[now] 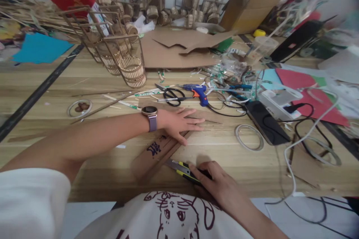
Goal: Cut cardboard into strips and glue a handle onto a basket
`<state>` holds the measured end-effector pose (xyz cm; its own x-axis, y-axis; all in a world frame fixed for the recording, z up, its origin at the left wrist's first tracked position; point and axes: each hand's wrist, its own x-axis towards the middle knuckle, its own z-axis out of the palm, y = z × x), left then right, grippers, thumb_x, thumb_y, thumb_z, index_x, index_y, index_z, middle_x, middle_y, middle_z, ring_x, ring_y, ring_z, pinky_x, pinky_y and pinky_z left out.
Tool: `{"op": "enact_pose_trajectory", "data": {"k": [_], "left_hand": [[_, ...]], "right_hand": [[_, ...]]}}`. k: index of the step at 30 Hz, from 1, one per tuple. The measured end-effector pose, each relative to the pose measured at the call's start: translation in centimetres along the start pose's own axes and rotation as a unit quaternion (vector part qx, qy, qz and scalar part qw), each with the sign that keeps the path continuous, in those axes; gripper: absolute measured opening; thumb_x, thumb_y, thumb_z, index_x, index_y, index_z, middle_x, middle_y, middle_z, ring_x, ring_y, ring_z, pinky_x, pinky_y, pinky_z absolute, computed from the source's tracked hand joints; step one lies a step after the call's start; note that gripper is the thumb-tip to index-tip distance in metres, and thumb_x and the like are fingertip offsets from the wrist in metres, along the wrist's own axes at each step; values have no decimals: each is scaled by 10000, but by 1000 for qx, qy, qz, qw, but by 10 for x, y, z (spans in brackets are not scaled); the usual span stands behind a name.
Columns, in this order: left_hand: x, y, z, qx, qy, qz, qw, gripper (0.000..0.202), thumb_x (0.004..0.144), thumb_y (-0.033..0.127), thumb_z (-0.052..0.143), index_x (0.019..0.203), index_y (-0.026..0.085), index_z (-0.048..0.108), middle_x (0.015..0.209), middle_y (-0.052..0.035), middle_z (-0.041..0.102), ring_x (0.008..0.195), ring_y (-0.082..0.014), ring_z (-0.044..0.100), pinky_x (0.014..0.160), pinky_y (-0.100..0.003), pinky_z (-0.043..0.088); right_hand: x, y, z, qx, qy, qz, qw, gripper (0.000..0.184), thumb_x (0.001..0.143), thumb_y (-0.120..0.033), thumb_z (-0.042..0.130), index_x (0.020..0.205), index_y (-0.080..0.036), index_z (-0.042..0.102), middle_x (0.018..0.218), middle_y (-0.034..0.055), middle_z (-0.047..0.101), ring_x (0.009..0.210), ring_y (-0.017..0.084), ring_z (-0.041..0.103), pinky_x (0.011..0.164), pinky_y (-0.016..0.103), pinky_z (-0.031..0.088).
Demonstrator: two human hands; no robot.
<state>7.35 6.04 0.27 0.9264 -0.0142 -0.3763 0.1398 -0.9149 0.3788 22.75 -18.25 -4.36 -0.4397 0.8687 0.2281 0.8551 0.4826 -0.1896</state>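
Observation:
My left hand lies flat with fingers spread, pressing on a narrow strip of brown cardboard that has dark handwriting on it. A watch sits on that wrist. Closed around a yellow and black utility knife is my right hand. The knife's blade points left and its tip is at or close to the strip's right edge; whether it touches I cannot tell. Beyond my left hand lie black-handled scissors and a blue hot glue gun.
Slatted round baskets on wooden frames stand at the back left. Cardboard sheets lie behind. On the right are a tape roll, a phone, a power strip and loose cables. A ring with brown pieces lies left.

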Motion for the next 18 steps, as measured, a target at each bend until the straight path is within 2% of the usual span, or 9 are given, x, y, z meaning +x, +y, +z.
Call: {"op": "enact_pose_trajectory", "data": {"k": [7, 12, 18], "left_hand": [[1, 5, -4, 36, -5, -11, 999, 851, 889, 564, 589, 1621, 312, 237, 1708, 45, 45, 1565, -366, -78, 1230, -617, -6], [1, 7, -7, 39, -14, -26, 999, 849, 872, 497, 621, 1615, 342, 243, 1702, 86, 14, 1569, -334, -95, 1242, -586, -26], [5, 4, -2, 22, 18, -25, 999, 876, 789, 457, 717, 1579, 360, 350, 1700, 88, 141, 1569, -373, 1, 1251, -569, 20]], "right_hand": [[18, -9, -2, -8, -24, -70, 997, 445, 907, -145, 617, 1350, -186, 600, 965, 72, 670, 873, 199, 677, 705, 259, 584], [27, -16, 0, -8, -23, -105, 994, 401, 928, -106, 578, 1317, -194, 618, 952, 63, 680, 864, 199, 683, 682, 264, 586], [33, -18, 1, 6, -48, -132, 990, 411, 942, -77, 518, 1330, -172, 615, 962, 83, 681, 863, 215, 678, 669, 300, 597]]}}
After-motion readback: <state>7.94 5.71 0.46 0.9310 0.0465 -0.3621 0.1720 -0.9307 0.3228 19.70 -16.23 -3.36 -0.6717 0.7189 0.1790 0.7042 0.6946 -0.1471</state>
